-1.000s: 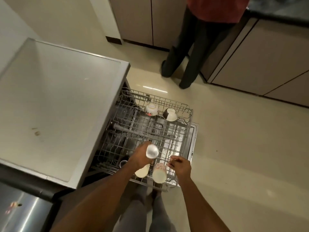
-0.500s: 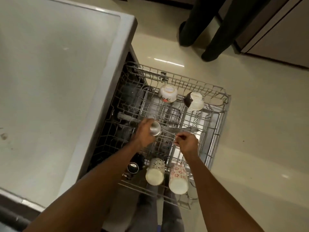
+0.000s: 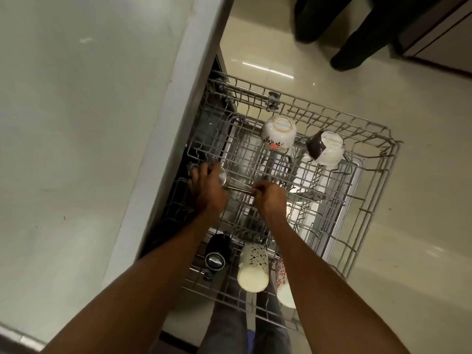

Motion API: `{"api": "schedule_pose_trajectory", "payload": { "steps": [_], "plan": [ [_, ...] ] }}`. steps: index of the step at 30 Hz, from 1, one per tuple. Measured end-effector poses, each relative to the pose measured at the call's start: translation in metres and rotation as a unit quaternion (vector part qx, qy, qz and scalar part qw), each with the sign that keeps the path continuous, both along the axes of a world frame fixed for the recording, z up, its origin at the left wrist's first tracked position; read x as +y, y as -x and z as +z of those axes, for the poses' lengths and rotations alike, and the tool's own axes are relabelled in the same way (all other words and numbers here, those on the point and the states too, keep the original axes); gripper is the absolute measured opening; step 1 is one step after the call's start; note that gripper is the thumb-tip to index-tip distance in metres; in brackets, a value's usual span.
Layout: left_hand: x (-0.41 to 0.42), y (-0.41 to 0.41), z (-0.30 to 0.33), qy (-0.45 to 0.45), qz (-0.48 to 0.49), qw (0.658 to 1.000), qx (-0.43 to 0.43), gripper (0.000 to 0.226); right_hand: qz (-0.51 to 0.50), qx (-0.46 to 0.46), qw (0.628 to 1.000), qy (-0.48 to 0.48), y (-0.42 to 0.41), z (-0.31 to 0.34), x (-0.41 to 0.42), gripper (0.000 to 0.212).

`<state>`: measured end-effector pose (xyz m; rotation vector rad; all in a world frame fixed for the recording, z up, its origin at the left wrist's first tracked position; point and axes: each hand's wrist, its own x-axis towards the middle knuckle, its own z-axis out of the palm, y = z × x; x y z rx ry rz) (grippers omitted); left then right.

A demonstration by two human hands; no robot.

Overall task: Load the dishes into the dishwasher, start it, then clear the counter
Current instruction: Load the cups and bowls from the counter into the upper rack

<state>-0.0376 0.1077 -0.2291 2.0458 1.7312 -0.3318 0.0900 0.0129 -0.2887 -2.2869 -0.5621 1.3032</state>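
The left hand grasps a small steel cup and has carried it from the near middle of the pulled-out rack to its left edge, close under the counter; a second ago that cup hung above the two patterned mugs. The right hand is clenched on thin metal cutlery, whose free end reaches toward the cup. It looks as if the cup is about to be set down on the left side of the rack, so loading is well under way but not finished. Already in the rack are a flowered bowl and a brown-and-white cup at the far side, and a dark cup, a spotted mug and a red-flowered mug at the near side. Another person's legs stand on the floor beyond.
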Motion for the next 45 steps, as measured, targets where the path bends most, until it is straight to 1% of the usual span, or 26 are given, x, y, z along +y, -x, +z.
{"api": "schedule_pose_trajectory", "payload": {
  "steps": [4,8,14,16,19,20,23,24,27,31,32,35,36,39,41,45],
  "plan": [
    [-0.001,0.001,-0.003,-0.001,-0.005,1.000,0.004,0.080,-0.009,-0.037,0.999,-0.005,0.007,0.003,0.003,0.017],
    [-0.006,0.000,-0.005,-0.016,-0.034,0.999,0.029,0.081,-0.040,-0.008,0.999,0.004,0.007,0.001,-0.004,0.017],
    [-0.008,-0.002,-0.002,-0.008,-0.021,0.999,0.046,0.095,-0.056,0.018,0.998,-0.025,0.006,-0.002,-0.008,0.015],
    [-0.007,-0.001,-0.002,0.003,-0.014,0.999,0.039,0.100,-0.056,0.018,0.997,-0.042,0.004,-0.002,-0.012,0.015],
    [-0.009,0.000,0.008,0.007,-0.006,1.000,0.028,0.102,-0.060,-0.017,0.996,-0.059,-0.001,0.008,-0.020,0.014],
    [-0.010,0.000,0.014,0.009,-0.005,1.000,0.026,0.100,-0.062,-0.020,0.996,-0.054,-0.003,0.016,-0.024,0.015],
    [-0.017,-0.005,0.045,0.010,0.011,1.000,0.020,0.095,-0.007,-0.057,0.995,-0.075,-0.009,0.040,-0.034,0.019],
    [-0.020,-0.007,0.057,0.011,0.017,1.000,0.017,0.091,-0.009,-0.049,0.996,-0.074,-0.009,0.049,-0.038,0.019],
    [-0.039,-0.008,0.093,0.015,0.007,1.000,0.010,0.076,-0.033,-0.030,0.996,-0.078,-0.009,0.085,-0.045,0.018],
    [-0.079,-0.002,0.140,0.001,-0.024,1.000,-0.005,0.053,0.018,-0.071,0.993,-0.097,-0.008,0.142,-0.059,0.015],
    [-0.089,0.000,0.152,0.005,-0.028,1.000,-0.005,0.053,0.025,-0.077,0.992,-0.097,-0.006,0.154,-0.064,0.015],
    [-0.110,0.013,0.183,0.015,-0.028,0.999,-0.027,0.069,0.037,-0.082,0.991,-0.094,0.005,0.190,-0.077,0.015],
    [-0.117,0.019,0.190,0.011,-0.031,0.999,-0.029,0.071,0.042,-0.084,0.991,-0.092,0.010,0.202,-0.081,0.015],
    [-0.135,0.031,0.213,0.015,0.011,0.997,-0.071,0.062,0.063,-0.087,0.991,-0.085,0.024,0.231,-0.094,0.016],
    [-0.149,0.037,0.241,0.020,0.041,0.994,-0.103,0.056,0.092,-0.088,0.988,-0.083,0.035,0.253,-0.104,0.015],
    [-0.171,0.053,0.274,0.032,0.056,0.994,-0.093,0.037,0.193,-0.112,0.971,-0.086,0.049,0.288,-0.118,0.015]
  ]
}}
